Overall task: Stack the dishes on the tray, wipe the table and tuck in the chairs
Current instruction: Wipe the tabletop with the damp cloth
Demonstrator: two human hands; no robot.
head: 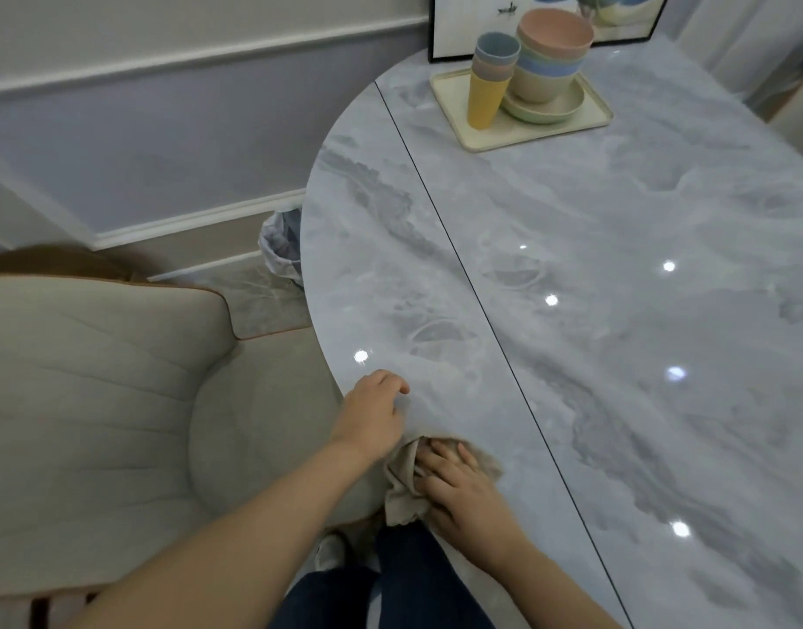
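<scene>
Glossy grey marble-patterned table (594,274), its near rounded edge under wiping. From left to right are shown: a beige upholstered chair (100,401), drawn out and not yet tucked in; the left hand (374,413), fingers loosely curled and spread, holding nothing, fingertips resting at the table edge; a crumpled beige cloth (404,485), draped over that edge and pressed flat under the extended fingers of the right hand (463,485). At the far end a cream rectangular tray (517,133) is seen carrying stacked pastel cups (488,79) and stacked pastel bowls (549,56) on a pale green plate (544,108); stacking is judged complete. Faint ring marks remain on the centre of the table and could be missed if strokes stay near the edge; the overhanging cloth could slip off. The bin (281,247) beyond the chair is partly hidden by the table, and the picture frame (440,34) is cut off.
</scene>
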